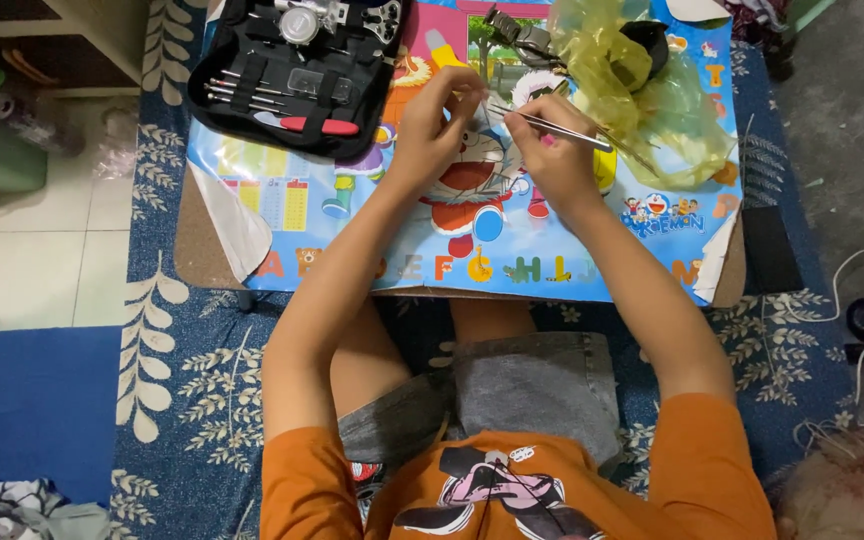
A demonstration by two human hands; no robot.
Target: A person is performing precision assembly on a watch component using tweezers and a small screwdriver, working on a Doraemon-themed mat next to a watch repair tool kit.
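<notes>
Two bare hands, left (434, 125) and right (552, 150). One pair of slim metal tweezers (562, 129). One open black zip tool case (292, 70), far left. One crumpled yellow plastic bag (652, 90), far right. One colourful cartoon alphabet mat (372, 230) on one low surface (197, 240).

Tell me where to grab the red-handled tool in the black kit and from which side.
Grip the red-handled tool at its bare red middle, from above. It lies flat along the near edge of the open tool case, with nothing over it. The left hand is the nearer of the hands.
</notes>
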